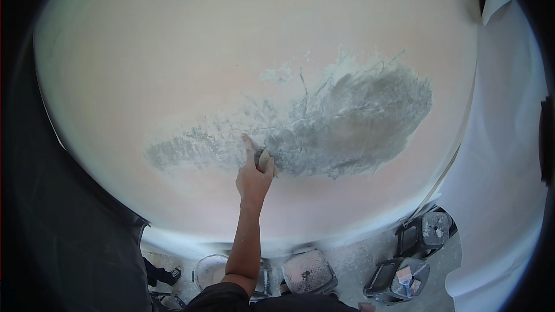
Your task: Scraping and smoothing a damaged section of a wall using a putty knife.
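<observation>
My left hand [253, 184] reaches up from the lower edge to a large, pale, curved panel [202, 40]. Its index finger stretches out and rests on the surface. Between the thumb and the other fingers is a small beige flat piece [264, 159], its exact kind unclear. Just past the fingers spreads a rough grey patch [358, 127], scratched and ringed by whitish smears. A thinner grey streak [179, 149] runs off to the left. My right hand does not show.
Dusty dark stools [309, 271] stand below the panel, one at right bearing small flat items [404, 276]. A round pale container [209, 268] is beside my forearm. A shoe [173, 275] shows at lower left. Dark sheeting [75, 219] hangs left, white sheeting [497, 138] right.
</observation>
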`<action>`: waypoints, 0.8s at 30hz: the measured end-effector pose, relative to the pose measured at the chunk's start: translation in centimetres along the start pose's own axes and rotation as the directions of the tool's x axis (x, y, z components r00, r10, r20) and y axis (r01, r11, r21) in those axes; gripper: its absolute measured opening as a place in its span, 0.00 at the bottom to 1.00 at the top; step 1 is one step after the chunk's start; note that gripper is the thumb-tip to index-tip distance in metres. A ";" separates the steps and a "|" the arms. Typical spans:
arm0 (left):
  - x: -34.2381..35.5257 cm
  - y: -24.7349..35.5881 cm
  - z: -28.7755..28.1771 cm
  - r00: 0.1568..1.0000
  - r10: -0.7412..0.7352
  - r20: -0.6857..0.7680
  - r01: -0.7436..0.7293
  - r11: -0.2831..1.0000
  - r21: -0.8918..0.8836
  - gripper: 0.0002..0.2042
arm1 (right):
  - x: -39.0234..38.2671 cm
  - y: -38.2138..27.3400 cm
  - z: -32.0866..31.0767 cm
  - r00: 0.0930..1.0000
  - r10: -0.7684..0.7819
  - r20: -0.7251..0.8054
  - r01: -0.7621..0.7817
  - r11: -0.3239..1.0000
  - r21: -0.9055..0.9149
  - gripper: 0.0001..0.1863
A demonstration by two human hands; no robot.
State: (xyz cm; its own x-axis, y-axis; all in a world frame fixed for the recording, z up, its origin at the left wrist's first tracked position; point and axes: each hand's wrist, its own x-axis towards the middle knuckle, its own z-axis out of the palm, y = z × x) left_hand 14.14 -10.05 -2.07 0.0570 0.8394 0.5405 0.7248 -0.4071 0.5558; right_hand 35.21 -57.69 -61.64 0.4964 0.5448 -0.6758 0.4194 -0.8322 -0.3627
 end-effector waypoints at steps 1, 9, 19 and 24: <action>-0.4 0.3 0.5 0.998 0.007 0.063 -0.008 1.000 0.021 0.48 | 0.4 -0.3 0.4 0.999 -0.035 -0.009 0.035 0.999 -0.002 0.32; -2.1 0.5 3.3 0.994 -0.032 0.107 0.025 0.997 0.067 0.47 | 5.6 3.7 0.6 0.976 -0.037 -0.213 0.089 0.967 0.239 0.33; -13.2 -9.3 5.6 0.809 -0.175 0.560 0.108 0.983 0.151 0.42 | -4.2 9.0 -5.0 0.911 -0.201 0.359 0.140 0.972 0.189 0.34; -19.0 -16.0 2.9 0.830 -0.273 0.486 0.181 0.957 0.228 0.31 | 0.4 9.7 -2.4 0.805 -0.187 0.562 0.207 0.978 0.029 0.32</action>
State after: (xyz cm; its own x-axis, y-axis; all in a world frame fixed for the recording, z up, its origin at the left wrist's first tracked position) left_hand 3.42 -18.45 -23.06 0.1830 0.9831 -0.0099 0.8600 -0.1552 0.4861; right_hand 41.32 -65.26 -63.89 -0.1062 0.5364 -0.8373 0.4905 -0.7042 -0.5134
